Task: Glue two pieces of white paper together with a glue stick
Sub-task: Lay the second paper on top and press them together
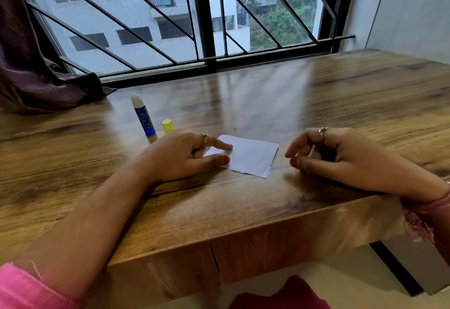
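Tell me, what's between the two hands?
In the head view, the white paper lies between them; the left hand touches it, the right hand is apart.

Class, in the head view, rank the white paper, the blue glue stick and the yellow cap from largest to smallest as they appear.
1. white paper
2. blue glue stick
3. yellow cap, partly hidden behind the left hand

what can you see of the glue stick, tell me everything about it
The glue stick stands upright on the wooden table, left of the white paper and beyond the left hand. Its body is a blue tube, seemingly plastic, with small print too blurred to read. It is uncapped: the white glue shows at the top, rounded. Its yellow cap stands apart just to its right. Only the table touches it; neither hand does.
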Demonstrator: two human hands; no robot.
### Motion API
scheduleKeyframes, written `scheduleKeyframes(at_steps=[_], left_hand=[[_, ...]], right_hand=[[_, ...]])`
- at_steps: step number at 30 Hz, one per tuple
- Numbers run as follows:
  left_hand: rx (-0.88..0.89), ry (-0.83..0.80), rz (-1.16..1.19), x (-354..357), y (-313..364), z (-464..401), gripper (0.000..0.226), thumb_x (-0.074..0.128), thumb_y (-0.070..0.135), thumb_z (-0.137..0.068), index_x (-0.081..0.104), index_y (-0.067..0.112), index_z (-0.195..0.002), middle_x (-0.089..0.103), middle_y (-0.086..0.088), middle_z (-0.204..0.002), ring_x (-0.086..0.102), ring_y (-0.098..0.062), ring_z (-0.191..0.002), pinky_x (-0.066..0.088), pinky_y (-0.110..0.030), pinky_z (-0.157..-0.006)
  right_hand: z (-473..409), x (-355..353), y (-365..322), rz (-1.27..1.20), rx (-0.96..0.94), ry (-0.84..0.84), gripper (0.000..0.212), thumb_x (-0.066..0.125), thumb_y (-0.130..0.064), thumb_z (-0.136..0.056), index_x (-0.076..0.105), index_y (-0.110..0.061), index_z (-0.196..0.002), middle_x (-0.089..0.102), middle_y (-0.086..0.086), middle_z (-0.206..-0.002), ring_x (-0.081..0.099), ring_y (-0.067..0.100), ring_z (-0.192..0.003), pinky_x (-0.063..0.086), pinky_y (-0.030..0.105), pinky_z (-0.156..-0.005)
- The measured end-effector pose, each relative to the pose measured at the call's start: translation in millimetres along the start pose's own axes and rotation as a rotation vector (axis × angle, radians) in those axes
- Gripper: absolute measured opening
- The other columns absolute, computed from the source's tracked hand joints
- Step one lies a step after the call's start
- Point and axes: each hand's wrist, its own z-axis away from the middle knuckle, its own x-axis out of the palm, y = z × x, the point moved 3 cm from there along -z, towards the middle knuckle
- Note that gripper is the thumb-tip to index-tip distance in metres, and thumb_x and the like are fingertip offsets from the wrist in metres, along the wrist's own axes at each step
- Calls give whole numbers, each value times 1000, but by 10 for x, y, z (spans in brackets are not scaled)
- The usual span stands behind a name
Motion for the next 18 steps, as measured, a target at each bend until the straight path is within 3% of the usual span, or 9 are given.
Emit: scheduleKeyframes(at_steps=[3, 6, 8, 10, 13, 18], left_hand=[[11, -5, -26, -12, 24, -3, 51, 40, 67, -81, 65, 40, -117, 45, 11, -43, 48, 1, -47, 34, -9, -51], [58, 64, 27, -19, 71, 12, 38, 47, 57, -90, 66, 36, -116, 60, 23, -58, 49, 10, -47, 34, -4, -52], [132, 73, 44, -12, 160, 25, 32, 52, 51, -90, 65, 35, -115, 44, 8, -43, 44, 1, -42, 31, -7, -49], [237, -4, 56, 20, 278, 33, 30, 56, 44, -89, 66, 31, -114, 31, 11, -43, 37, -3, -38, 26, -7, -48], [325, -120, 137, 52, 369, 40, 28, 62, 30, -89, 67, 23, -115, 35, 7, -43, 35, -5, -37, 26, -9, -48], [319, -209, 145, 93, 389, 47, 32, 63, 23, -89, 64, 24, -121, 40, 1, -44, 38, -10, -38, 28, -13, -48]], right_hand=[[-76, 50, -39, 93, -21, 17, 14, 61, -43, -80, 66, -34, -89, 63, -22, -71, 58, 8, -58, 39, 14, -52], [-109, 114, -43, 166, -60, 9, 17, 56, -38, -88, 66, -34, -101, 61, -16, -69, 55, 5, -59, 37, 11, -55], [-96, 146, -40, 190, -87, -17, 20, 52, -31, -93, 63, -36, -110, 59, -15, -76, 54, 1, -62, 36, 8, -58], [-79, 161, -38, 215, -101, -52, 25, 47, -33, -94, 59, -40, -116, 58, -21, -88, 56, 1, -68, 38, 8, -62], [-78, 173, -41, 244, -113, -94, 30, 40, -38, -94, 53, -47, -120, 55, -24, -94, 58, 2, -74, 42, 14, -65], [-58, 184, -69, 247, -173, -106, 32, 36, -39, -96, 54, -46, -122, 53, -20, -92, 58, 2, -77, 45, 17, -66]])
